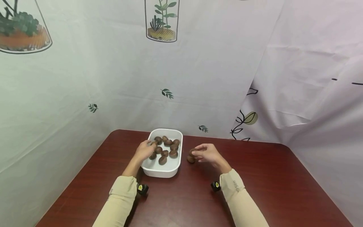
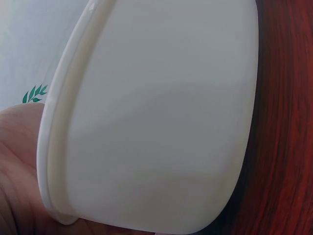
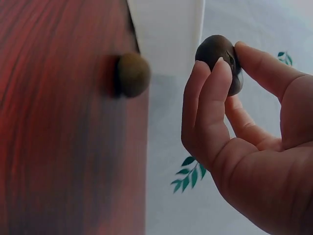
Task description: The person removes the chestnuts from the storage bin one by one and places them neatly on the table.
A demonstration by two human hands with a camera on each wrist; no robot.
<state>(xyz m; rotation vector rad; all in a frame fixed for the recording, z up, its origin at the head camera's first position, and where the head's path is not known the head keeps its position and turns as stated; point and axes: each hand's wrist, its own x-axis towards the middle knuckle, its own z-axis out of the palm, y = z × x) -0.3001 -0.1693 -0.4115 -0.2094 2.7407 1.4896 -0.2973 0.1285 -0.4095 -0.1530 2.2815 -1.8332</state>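
A white tray [image 1: 161, 173] stands on the table with many brown, rounded nuts [image 1: 173, 154] inside. My left hand [image 1: 144, 150] reaches over its left rim, fingertips right at a nut [image 1: 154, 143]; I cannot tell whether they grip it. In the left wrist view the tray's outer wall [image 2: 161, 122] hides the fingertips, and only part of the palm [image 2: 17, 161] shows. Right of the tray, my right hand [image 1: 208, 153] pinches a dark brown nut [image 3: 215, 51] with a crease, between thumb and fingertips, raised above the table. Another nut [image 1: 191, 159] lies on the tabletop just below it.
The dark red wooden table [image 1: 255, 179] ends at the back against a pale cloth [image 1: 127, 78] printed with plants. More cloth hangs at the left and right sides. Each wrist carries a small black camera, such as the right one [image 1: 215, 186].
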